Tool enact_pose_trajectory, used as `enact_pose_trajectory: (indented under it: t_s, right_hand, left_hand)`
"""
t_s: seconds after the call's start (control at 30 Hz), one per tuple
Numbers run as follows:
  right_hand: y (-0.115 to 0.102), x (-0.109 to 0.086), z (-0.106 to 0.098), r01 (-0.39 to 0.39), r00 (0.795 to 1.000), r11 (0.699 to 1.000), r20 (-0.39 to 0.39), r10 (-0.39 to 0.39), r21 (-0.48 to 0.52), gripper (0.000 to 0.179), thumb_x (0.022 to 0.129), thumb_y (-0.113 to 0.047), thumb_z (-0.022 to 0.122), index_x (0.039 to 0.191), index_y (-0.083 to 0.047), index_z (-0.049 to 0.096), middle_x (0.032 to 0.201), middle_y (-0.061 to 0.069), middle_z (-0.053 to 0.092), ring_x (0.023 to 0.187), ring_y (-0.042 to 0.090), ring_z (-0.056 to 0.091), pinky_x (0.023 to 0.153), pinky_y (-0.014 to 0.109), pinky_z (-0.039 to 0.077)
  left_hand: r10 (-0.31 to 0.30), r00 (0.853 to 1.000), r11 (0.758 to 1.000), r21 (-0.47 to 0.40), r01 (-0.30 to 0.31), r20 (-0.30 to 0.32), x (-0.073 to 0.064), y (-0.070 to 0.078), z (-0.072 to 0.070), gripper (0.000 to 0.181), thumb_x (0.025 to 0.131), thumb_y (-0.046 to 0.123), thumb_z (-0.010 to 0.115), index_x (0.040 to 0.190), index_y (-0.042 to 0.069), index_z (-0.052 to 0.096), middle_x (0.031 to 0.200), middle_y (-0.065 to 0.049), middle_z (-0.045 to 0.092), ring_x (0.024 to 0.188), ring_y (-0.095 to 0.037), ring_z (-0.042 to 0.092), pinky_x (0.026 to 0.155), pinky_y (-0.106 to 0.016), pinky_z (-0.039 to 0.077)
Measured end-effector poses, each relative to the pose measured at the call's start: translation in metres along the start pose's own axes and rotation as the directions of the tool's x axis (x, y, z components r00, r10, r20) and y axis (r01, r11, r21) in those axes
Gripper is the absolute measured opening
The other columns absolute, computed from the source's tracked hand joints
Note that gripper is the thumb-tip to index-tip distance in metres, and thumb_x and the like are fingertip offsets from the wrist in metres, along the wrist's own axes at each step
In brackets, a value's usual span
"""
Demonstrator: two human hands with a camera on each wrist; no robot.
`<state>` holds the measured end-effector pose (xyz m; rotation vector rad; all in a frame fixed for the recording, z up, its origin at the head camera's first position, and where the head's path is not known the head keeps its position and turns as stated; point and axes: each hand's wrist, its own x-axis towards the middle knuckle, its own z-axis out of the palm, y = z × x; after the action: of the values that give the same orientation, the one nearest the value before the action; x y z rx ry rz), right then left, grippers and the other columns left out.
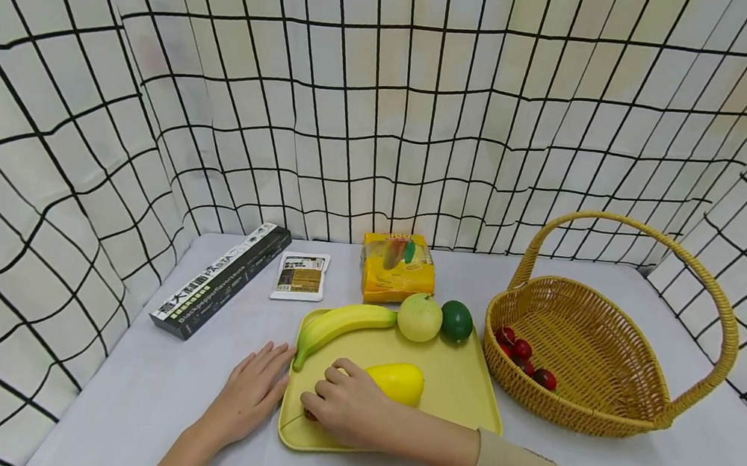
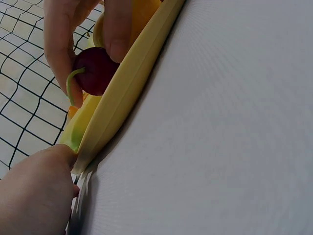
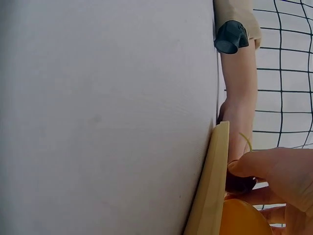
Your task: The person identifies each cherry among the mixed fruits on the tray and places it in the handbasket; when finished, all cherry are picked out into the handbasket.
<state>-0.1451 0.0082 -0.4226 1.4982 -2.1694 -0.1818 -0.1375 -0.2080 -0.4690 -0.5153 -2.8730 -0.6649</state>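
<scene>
My right hand (image 1: 350,403) is over the front left part of the yellow tray (image 1: 459,391). Its thumb and fingers pinch a dark red cherry (image 2: 98,72) with a green stem; in the head view the hand mostly hides it. Beside that hand on the tray lies a smooth yellow fruit (image 1: 402,383), partly covered. Palm down on the tablecloth, my left hand (image 1: 250,394) has its fingers straight, the tips at the tray's left edge. A banana (image 1: 344,325), a pale green round fruit (image 1: 419,317) and a dark green fruit (image 1: 456,321) lie along the tray's back edge.
At the right stands a wicker basket (image 1: 604,360) with a tall handle, holding several red cherries (image 1: 522,349). Behind the tray are a yellow package (image 1: 399,269) and a small white sachet (image 1: 300,276). A long black box (image 1: 220,280) lies back left. Black-gridded white cloth walls surround the table.
</scene>
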Motion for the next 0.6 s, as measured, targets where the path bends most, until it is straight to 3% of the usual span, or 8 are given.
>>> enact_pose_trajectory:
  t_s: [0.3,0.6]
  right_hand:
    - [0.004,0.001,-0.013,-0.021,0.992,0.995,0.122,0.01,0.092,0.022,0.084,-0.033,0.063,0.104,-0.022,0.061,0.081,-0.01,0.062,0.076,0.01,0.052,0.086,0.027,0.039]
    - [0.004,-0.005,-0.027,-0.005,0.998,0.991,0.07,-0.005,0.137,0.028,0.085,-0.034,0.061,0.109,-0.022,0.059,0.084,-0.01,0.062,0.078,0.01,0.052,0.087,0.025,0.039]
  left_hand:
    - [0.001,1.0,1.0,0.007,-0.001,0.001,0.0,0.0,0.001,0.046,0.097,0.028,0.043,0.139,0.009,0.04,0.141,-0.012,0.039,0.133,-0.034,0.025,0.106,-0.053,0.015]
    - [0.004,1.0,1.0,0.003,-0.004,0.005,0.0,0.002,-0.001,0.047,0.097,0.028,0.043,0.139,0.009,0.039,0.141,-0.012,0.038,0.133,-0.034,0.025,0.106,-0.054,0.015]
